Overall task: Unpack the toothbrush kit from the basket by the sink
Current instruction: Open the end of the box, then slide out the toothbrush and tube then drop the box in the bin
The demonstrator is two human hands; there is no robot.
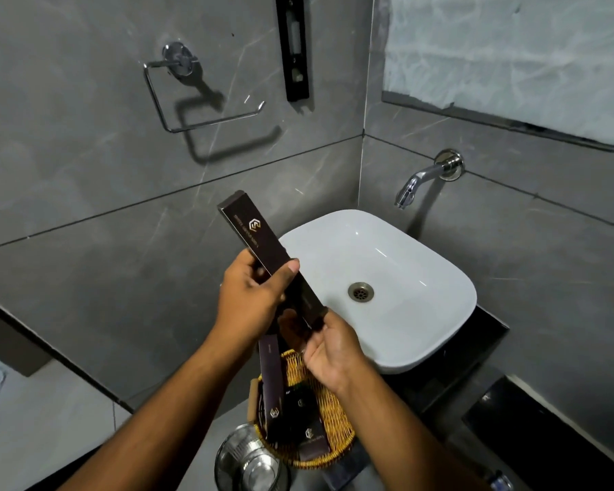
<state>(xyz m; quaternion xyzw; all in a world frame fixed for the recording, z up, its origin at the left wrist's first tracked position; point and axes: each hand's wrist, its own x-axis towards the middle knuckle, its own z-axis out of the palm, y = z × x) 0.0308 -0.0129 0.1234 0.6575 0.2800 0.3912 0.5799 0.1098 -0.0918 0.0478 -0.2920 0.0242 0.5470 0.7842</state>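
A long dark brown toothbrush kit box (254, 230) with a gold logo is held up slanted over the sink's left edge. My left hand (250, 295) grips its middle, thumb across the front. My right hand (328, 349) pinches the box's lower end, where a flap seems to be folded out. Below my hands a yellow wicker basket (334, 412) sits on the counter left of the sink, holding several more dark boxes (273, 395) with the same logo, one standing upright.
A white basin (397, 278) with a metal drain sits on a black counter, under a chrome wall tap (426, 180). A steel cup (250, 462) stands in front of the basket. A chrome paper holder (192, 90) hangs on the grey tiled wall.
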